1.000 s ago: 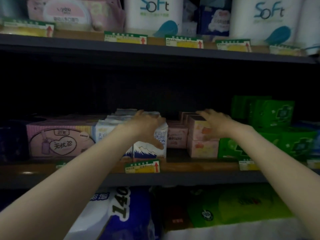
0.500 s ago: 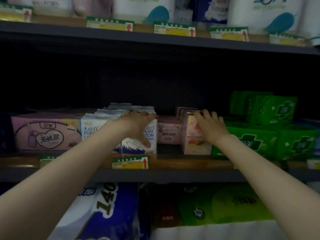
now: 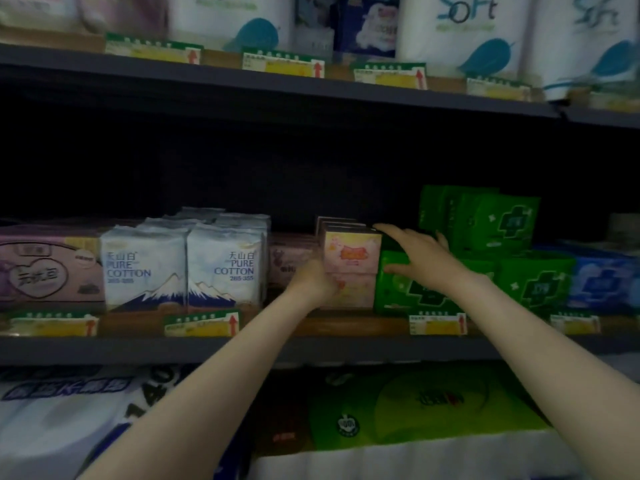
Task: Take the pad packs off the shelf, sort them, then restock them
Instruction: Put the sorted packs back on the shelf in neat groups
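Bare forearms reach up from the lower corners toward the middle shelf [image 3: 311,348]. Nearest, at 6 o'clock below that shelf, lie large white, blue and green bulk packs. At the centre, the left hand [image 3: 313,280] presses against the left side of the lower pink pad pack [image 3: 356,289], its fingers hidden behind the pack so I cannot tell its grip. The right hand [image 3: 415,258] has its fingers spread, thumb across the front of the green packs [image 3: 533,282] and fingertips touching the top right edge of the upper pink pad pack [image 3: 351,252]. At 9 o'clock stand white Pure Cotton packs [image 3: 183,268]. At 12 o'clock, tissue rolls [image 3: 460,29] sit above.
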Tool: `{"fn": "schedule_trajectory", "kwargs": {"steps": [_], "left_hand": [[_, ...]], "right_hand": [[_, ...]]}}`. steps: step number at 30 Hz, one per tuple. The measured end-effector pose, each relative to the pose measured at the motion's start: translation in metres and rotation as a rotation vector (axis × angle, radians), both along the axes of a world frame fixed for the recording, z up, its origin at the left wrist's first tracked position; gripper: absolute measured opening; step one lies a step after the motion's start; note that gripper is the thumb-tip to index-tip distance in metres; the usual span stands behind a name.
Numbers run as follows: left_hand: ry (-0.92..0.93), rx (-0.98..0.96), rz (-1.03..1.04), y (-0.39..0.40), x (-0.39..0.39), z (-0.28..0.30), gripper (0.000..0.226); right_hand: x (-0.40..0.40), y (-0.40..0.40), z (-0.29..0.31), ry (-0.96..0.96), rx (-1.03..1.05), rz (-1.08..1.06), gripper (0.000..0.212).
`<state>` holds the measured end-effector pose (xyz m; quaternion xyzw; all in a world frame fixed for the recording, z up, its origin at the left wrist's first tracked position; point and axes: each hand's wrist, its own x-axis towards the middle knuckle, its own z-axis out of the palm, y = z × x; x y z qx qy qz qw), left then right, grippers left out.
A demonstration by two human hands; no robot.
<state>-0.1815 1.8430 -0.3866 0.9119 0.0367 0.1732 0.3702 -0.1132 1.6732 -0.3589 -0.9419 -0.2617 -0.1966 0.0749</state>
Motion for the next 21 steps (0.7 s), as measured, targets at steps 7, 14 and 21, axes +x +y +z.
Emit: {"fn": "schedule_trajectory", "kwargs": {"steps": [7,14,21], "left_hand": [[-0.005,0.045,0.099,-0.011,0.018,-0.011,0.045],[0.009,0.025,0.078,-0.012,0.026,-0.015,0.048],[-0.203,0.402,0.133,-0.01,0.016,0.001,0.083]], "right_hand": [[0.006,0.01,-0.02,-0.123,0.058,0.041,0.063],[0.008,0.019,-0.025,-0.211,0.087,-0.005,0.064],[0.01,0.014,-0.015,-0.14,0.121,-0.008,0.074]]}}
